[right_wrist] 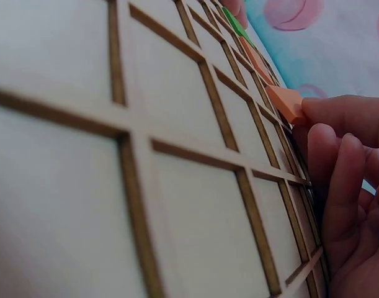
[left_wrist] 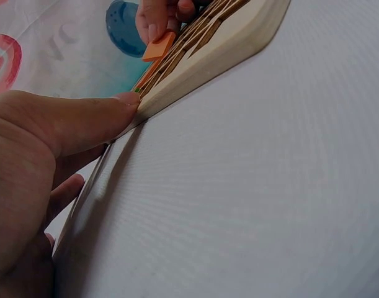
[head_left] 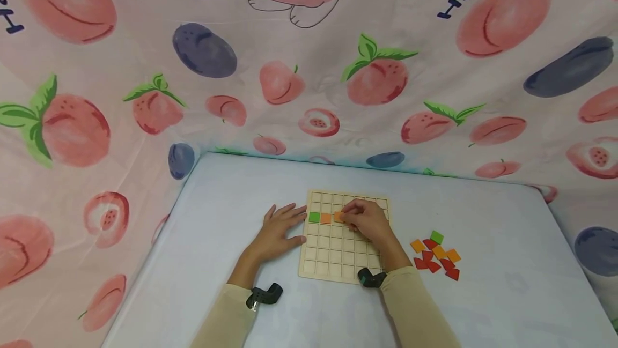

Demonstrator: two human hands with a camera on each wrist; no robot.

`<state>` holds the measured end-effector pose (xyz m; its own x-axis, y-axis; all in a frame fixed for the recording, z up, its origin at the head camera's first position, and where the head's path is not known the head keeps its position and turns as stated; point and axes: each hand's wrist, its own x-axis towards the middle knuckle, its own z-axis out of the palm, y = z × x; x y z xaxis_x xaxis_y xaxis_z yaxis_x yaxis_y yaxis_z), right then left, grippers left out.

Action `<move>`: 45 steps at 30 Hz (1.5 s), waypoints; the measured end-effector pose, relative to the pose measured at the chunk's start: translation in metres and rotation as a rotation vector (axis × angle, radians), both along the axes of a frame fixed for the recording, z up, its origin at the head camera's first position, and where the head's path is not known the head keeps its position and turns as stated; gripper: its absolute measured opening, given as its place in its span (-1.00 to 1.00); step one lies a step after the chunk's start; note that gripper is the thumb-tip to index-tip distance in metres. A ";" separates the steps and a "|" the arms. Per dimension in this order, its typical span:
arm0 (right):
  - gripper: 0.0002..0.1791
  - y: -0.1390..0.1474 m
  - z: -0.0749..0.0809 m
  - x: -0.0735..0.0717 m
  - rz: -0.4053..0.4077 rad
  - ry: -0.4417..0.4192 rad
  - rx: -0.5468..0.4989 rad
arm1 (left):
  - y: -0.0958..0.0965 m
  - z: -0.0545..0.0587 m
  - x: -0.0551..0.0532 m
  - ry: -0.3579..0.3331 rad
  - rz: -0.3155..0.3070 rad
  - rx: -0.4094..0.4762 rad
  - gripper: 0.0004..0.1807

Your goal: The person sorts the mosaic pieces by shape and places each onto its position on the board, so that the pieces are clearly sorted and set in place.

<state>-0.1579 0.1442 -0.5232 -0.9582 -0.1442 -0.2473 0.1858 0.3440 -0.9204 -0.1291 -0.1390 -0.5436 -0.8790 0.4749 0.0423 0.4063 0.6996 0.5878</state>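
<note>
A wooden grid board (head_left: 333, 257) with square recesses lies on the table. In one of its upper rows sit a green square tile (head_left: 314, 217) at the left edge and an orange square tile (head_left: 325, 218) beside it. My right hand (head_left: 368, 222) pinches another orange tile (right_wrist: 285, 104) between thumb and fingers, tilted over the same row to the right of those two. My left hand (head_left: 280, 231) lies spread at the board's left side, its thumb (left_wrist: 102, 121) and fingertips at the edge. The right hand covers some cells.
Right of the board lies a loose pile of tiles: a green square (head_left: 436, 237), several orange-yellow squares (head_left: 454, 255) and several red fan-shaped pieces (head_left: 453, 274). The white table (head_left: 507, 283) meets a fruit-print cloth (head_left: 314, 69) at the back and left.
</note>
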 end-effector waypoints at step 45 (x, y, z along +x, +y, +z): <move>-0.85 -0.004 -0.003 0.003 0.036 0.029 0.141 | -0.001 -0.002 0.003 0.003 0.000 -0.012 -0.28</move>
